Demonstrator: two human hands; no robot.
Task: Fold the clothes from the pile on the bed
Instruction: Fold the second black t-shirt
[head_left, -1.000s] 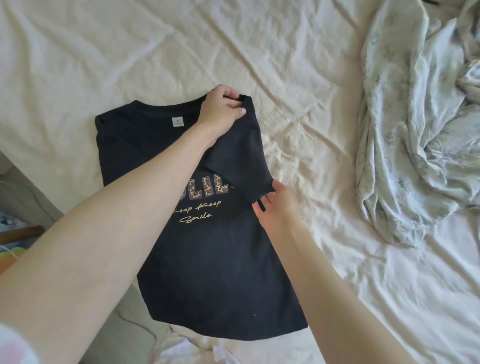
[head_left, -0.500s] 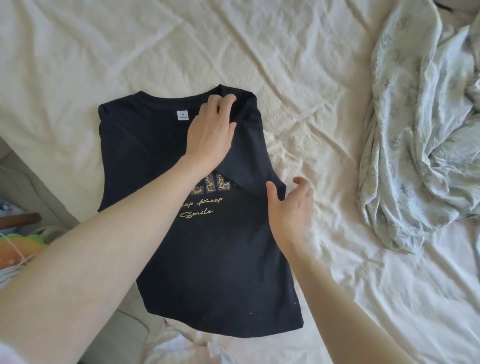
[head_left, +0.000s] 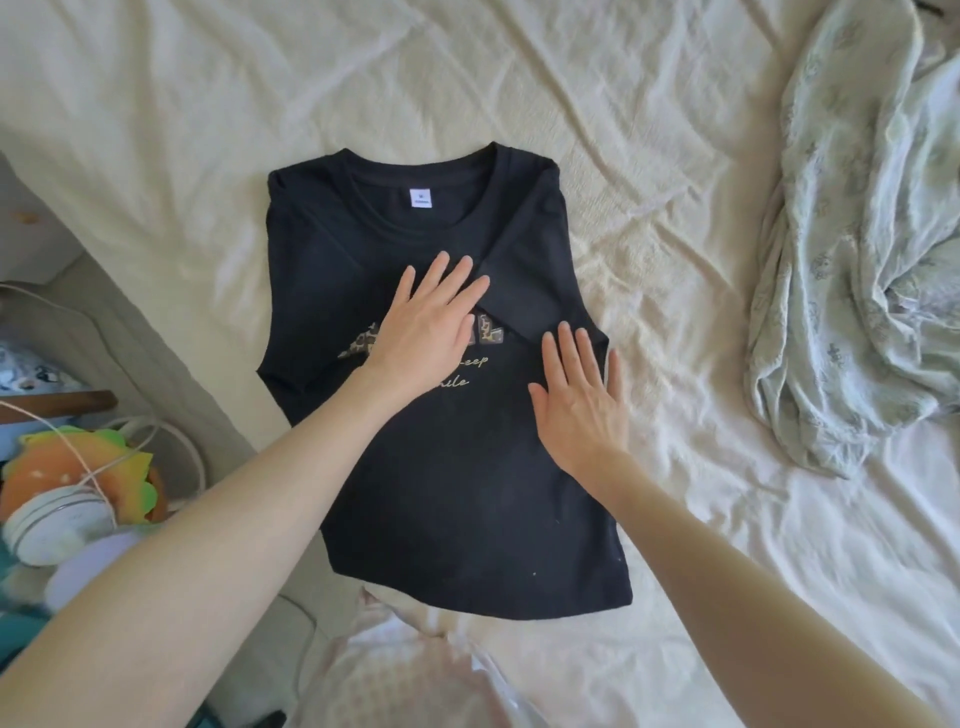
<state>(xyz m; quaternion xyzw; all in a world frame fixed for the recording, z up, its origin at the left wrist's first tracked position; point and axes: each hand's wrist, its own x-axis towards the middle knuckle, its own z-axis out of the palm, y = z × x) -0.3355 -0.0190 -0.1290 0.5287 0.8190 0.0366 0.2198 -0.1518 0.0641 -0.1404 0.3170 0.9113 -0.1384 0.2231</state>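
So, clutter (head_left: 78, 493) sits at far left beside the bed (head_left: 649, 156). My left hand (head_left: 431, 322) lies flat, fingers straight, pressing the black T-shirt (head_left: 467, 493) mid-bed, probably to pin the tucked sleeves. My right hand (head_left: 582, 395) is likewise flat, smoothing the fold. Floral cloth (head_left: 857, 260) waits right.

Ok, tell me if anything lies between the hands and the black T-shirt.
Nothing visible does. The left hand and right hand both lie flat, directly on the black T-shirt, fingers straight.
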